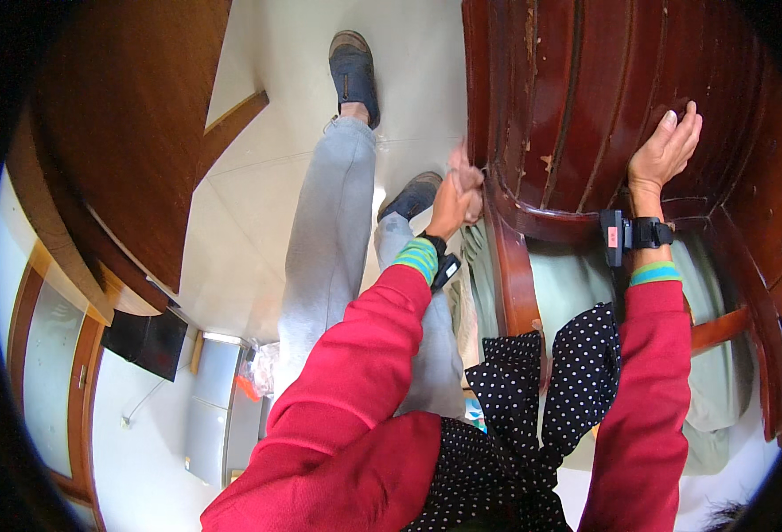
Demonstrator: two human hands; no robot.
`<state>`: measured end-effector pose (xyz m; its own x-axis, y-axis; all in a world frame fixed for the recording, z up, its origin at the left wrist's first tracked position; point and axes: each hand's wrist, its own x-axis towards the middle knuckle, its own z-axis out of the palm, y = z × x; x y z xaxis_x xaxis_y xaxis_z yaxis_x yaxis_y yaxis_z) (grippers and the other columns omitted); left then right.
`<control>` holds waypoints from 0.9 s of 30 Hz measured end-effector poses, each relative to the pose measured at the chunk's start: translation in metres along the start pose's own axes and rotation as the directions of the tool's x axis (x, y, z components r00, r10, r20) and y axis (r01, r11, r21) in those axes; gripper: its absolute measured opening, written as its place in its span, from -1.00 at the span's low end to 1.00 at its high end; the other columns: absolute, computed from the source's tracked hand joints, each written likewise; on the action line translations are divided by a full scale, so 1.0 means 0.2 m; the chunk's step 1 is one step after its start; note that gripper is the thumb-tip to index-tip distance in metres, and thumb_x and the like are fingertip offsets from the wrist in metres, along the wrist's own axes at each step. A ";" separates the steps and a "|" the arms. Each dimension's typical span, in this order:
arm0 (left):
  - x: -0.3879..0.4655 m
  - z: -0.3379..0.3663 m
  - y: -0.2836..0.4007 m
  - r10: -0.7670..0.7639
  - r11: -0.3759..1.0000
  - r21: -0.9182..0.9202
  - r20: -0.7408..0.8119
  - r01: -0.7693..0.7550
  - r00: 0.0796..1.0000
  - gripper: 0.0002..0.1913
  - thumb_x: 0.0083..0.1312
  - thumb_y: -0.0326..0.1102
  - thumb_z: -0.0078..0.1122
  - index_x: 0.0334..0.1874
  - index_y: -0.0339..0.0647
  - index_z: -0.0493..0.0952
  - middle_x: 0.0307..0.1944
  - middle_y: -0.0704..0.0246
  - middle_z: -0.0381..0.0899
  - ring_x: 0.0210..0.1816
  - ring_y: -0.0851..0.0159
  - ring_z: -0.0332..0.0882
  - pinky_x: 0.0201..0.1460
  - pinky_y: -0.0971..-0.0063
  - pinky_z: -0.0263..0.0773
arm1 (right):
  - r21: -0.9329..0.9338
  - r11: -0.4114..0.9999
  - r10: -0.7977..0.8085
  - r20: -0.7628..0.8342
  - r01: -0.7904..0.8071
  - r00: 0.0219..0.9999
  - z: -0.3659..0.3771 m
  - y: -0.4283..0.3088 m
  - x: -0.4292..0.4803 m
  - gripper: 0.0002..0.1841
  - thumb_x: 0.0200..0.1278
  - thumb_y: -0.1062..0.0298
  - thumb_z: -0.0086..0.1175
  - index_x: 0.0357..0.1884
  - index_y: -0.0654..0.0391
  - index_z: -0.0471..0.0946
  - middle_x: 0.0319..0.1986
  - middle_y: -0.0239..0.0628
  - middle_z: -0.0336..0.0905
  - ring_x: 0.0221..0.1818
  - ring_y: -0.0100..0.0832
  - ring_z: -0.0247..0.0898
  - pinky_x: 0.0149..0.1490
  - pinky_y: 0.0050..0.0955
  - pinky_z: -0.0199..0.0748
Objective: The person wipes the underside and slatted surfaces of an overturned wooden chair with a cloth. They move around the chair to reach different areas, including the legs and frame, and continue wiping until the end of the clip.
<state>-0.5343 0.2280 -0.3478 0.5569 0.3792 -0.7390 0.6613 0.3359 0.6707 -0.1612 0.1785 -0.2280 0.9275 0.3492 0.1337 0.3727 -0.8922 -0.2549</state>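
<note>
A dark red wooden bench point(563, 100) with a slatted seat and worn, chipped varnish stands at the right. My left hand point(458, 189) is blurred at the bench's near left corner; whether it holds anything cannot be made out. On the slats at the right lies or hovers my right hand point(666, 146), fingers loosely extended and nothing in its grasp. Both wrists wear black strapped devices. A black polka-dot cloth point(580, 372) hangs between my arms, in front of the bench's wooden frame.
Pale green fabric point(567, 279) shows behind the bench frame. At the left stands a brown wooden table point(131, 120) with a splayed leg. A grey refrigerator point(211, 405) and a plastic bag point(264, 369) are at the lower left. My shoes rest on the tiled floor point(251, 219).
</note>
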 end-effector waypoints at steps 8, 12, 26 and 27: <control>-0.13 -0.04 0.05 -0.339 0.939 -0.115 -0.137 0.325 0.931 -0.38 0.25 -0.36 0.28 0.36 -0.30 0.31 0.24 0.05 0.50 0.22 0.07 0.56 0.27 0.29 0.47 | -0.005 0.999 0.038 0.059 -0.038 0.998 0.05 0.07 0.00 -0.31 0.58 -0.21 -0.25 0.59 -0.07 0.18 0.58 0.00 -0.03 0.61 0.03 -0.16 0.57 0.10 -0.12; -0.04 -0.26 0.37 -0.187 0.970 -0.181 -0.113 0.165 0.976 -0.48 0.22 -0.43 0.21 0.25 -0.35 0.36 0.08 0.17 0.58 0.02 0.17 0.64 0.06 0.33 0.58 | 0.147 0.974 0.104 0.395 -0.174 0.913 -0.17 0.04 0.15 -0.16 0.49 -0.38 -0.17 0.63 -0.06 0.10 0.61 0.01 -0.15 0.64 0.03 -0.24 0.60 0.06 -0.13; -0.89 -0.07 1.17 0.117 0.982 -0.147 -0.039 -0.122 0.992 -0.46 0.46 -0.21 0.02 0.43 -0.32 0.30 0.40 0.07 0.27 0.44 0.08 0.24 0.53 0.24 0.11 | -0.079 0.977 -0.136 0.493 0.200 0.860 -1.32 -0.10 -0.49 -0.71 0.50 0.15 0.09 0.07 0.09 0.66 0.13 -0.29 0.66 0.24 -0.24 0.49 0.48 -0.07 0.10; -0.87 -0.03 1.14 0.040 0.965 -0.257 -0.032 -0.047 0.999 -0.43 0.47 -0.18 0.00 0.45 -0.35 0.28 0.43 -0.01 0.23 0.46 -0.03 0.21 0.53 0.19 0.12 | -0.035 0.985 -0.136 0.440 0.168 0.888 -1.31 -0.10 -0.51 -0.74 0.48 0.18 0.12 0.03 0.10 0.67 0.08 -0.29 0.68 0.18 -0.24 0.52 0.43 -0.13 0.19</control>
<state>-0.4842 0.2432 -0.0660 0.5666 0.4194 -0.7093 0.4831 0.5282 0.6983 -0.2710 0.0863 0.0141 0.7860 0.5572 -0.2677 0.5222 -0.8303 -0.1948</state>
